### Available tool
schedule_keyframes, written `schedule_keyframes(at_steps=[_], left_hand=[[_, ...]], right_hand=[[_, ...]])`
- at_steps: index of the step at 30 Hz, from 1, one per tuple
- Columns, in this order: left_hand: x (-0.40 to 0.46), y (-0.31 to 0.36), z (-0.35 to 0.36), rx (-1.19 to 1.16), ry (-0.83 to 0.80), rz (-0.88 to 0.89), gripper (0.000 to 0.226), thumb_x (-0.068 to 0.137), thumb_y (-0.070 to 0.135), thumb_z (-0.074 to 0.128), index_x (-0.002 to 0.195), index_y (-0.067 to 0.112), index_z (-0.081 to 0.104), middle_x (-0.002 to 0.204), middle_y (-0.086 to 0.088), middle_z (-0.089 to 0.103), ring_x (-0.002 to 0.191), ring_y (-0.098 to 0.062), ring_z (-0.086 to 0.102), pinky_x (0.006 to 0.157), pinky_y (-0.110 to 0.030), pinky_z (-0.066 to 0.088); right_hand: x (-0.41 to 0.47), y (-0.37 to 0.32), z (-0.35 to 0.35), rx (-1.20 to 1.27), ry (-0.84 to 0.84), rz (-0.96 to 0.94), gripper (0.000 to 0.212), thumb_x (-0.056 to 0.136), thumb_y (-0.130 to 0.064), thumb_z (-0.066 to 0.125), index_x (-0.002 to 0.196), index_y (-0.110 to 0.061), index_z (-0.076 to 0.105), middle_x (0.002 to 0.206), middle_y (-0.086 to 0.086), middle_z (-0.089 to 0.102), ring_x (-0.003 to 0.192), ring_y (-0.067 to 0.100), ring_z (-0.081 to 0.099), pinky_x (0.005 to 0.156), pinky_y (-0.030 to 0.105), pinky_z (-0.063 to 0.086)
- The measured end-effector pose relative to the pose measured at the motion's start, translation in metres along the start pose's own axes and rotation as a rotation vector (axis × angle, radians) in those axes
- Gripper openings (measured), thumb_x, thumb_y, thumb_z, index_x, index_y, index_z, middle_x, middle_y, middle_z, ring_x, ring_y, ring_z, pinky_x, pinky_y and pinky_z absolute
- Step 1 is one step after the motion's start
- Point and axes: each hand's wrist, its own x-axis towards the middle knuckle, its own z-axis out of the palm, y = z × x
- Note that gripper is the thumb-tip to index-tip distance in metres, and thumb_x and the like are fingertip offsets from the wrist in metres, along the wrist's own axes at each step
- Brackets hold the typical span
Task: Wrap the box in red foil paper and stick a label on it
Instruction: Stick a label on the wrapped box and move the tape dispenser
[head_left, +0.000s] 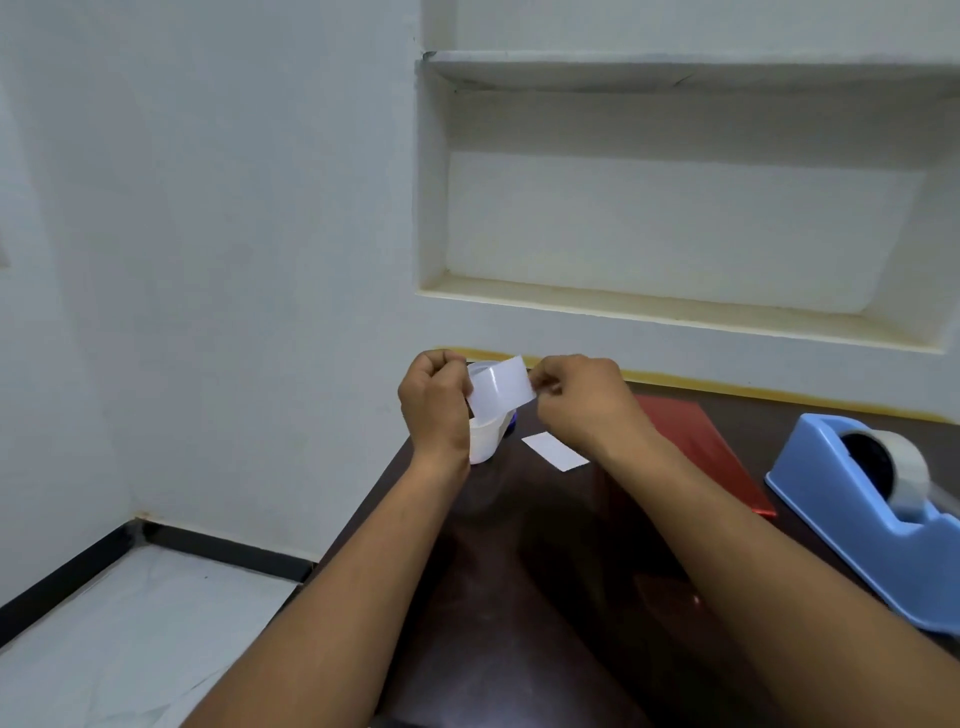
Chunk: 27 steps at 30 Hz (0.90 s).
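- Head view: a white label strip is held up in the air between the person's two hands, above the far left part of the dark table.
- The left hand is curled closed around the left end of the strip, where it seems to come off a small roll; the roll itself is mostly hidden by the fingers.
- The right hand pinches the right edge of the strip between thumb and fingertips, with the other fingers folded in.
- Just below and behind the left hand stands a white plastic cup on the table, with something dark blue showing at its right side; what that is cannot be told.
- A single white label lies flat on the table, near the right wrist and just right of the cup.
- Red foil paper lies flat on the table to the right of the right forearm; whether it covers a box cannot be told.
- Further right sits a light blue tape dispenser holding a roll of clear tape.
- Behind the table a white wall carries a recessed niche with a shelf.
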Motion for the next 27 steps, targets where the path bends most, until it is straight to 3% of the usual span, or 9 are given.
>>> schedule_keyframes(at_steps=[4,7,9,12,15,19,23,25,27], left_hand=[[0.0,-0.005,0.003,-0.014,-0.013,-0.018,0.014,0.061,0.018,0.05,0.069,0.018,0.061,0.066,0.004,0.054,0.066,-0.017,0.049,0.063,-0.031,0.04],[0.0,-0.01,0.002,0.053,0.017,0.005,0.013,0.064,0.021,0.051,0.07,0.018,0.061,0.058,0.014,0.055,0.066,-0.014,0.05,0.067,-0.032,0.041],[0.0,-0.012,0.003,0.07,0.021,0.02,0.016,0.064,0.021,0.051,0.075,0.017,0.062,0.06,0.016,0.057,0.065,-0.012,0.051,0.067,-0.033,0.042],[-0.004,-0.011,0.007,0.048,-0.009,0.007,0.021,0.064,0.022,0.053,0.082,0.016,0.064,0.068,0.009,0.057,0.064,-0.012,0.053,0.067,-0.035,0.045],[-0.007,-0.011,0.008,-0.026,-0.159,-0.042,0.025,0.071,0.017,0.054,0.091,0.013,0.067,0.077,0.001,0.062,0.068,-0.012,0.06,0.064,-0.032,0.052],[-0.009,-0.01,0.01,-0.156,-0.396,-0.115,0.026,0.098,0.001,0.042,0.107,0.001,0.066,0.081,-0.009,0.075,0.081,-0.021,0.072,0.079,-0.037,0.057],[-0.017,-0.016,0.015,-0.064,-0.401,-0.041,0.022,0.098,-0.006,0.049,0.105,0.0,0.069,0.097,-0.019,0.076,0.082,-0.017,0.075,0.069,-0.023,0.058],[-0.017,-0.023,0.015,0.009,-0.339,0.028,0.018,0.095,-0.004,0.057,0.105,0.005,0.07,0.093,-0.01,0.077,0.081,-0.012,0.074,0.067,-0.022,0.055],[-0.013,-0.032,0.016,0.11,-0.285,0.098,0.017,0.092,0.003,0.068,0.105,0.015,0.072,0.092,0.002,0.073,0.075,-0.001,0.067,0.066,-0.023,0.053]], right_hand=[[0.003,0.012,0.006,0.001,-0.201,0.109,0.031,0.087,-0.012,0.056,0.113,-0.021,0.071,0.114,-0.001,0.072,0.108,0.021,0.065,0.087,0.03,0.055],[0.001,0.021,0.006,0.141,0.027,0.136,0.045,0.083,-0.01,0.059,0.128,-0.019,0.06,0.122,-0.003,0.067,0.108,0.02,0.063,0.081,0.028,0.049],[-0.003,0.019,0.003,0.199,0.232,0.03,0.041,0.08,-0.005,0.058,0.118,-0.019,0.062,0.112,-0.003,0.068,0.099,0.019,0.066,0.078,0.025,0.05],[-0.009,0.012,0.002,0.272,0.17,-0.066,0.029,0.077,-0.005,0.063,0.099,-0.02,0.073,0.095,-0.008,0.072,0.087,0.011,0.068,0.075,0.016,0.047],[-0.009,0.013,0.006,0.421,-0.008,-0.008,0.025,0.075,-0.015,0.075,0.099,-0.022,0.076,0.096,-0.012,0.076,0.091,0.005,0.071,0.088,0.025,0.057],[-0.007,0.022,0.003,0.611,0.045,0.112,0.028,0.07,-0.029,0.089,0.092,-0.022,0.075,0.089,-0.007,0.079,0.087,0.008,0.075,0.08,0.031,0.061],[-0.007,0.028,-0.005,0.674,0.059,0.224,0.009,0.083,-0.018,0.071,0.075,-0.017,0.068,0.081,0.006,0.075,0.075,0.019,0.077,0.06,0.03,0.058],[-0.007,0.032,-0.015,0.783,0.062,0.331,0.019,0.087,-0.003,0.058,0.07,-0.011,0.06,0.076,0.011,0.066,0.07,0.024,0.074,0.049,0.024,0.05],[-0.01,0.037,-0.027,0.931,0.049,0.395,0.015,0.09,0.002,0.055,0.079,-0.007,0.06,0.081,0.011,0.06,0.071,0.024,0.073,0.056,0.029,0.054]])
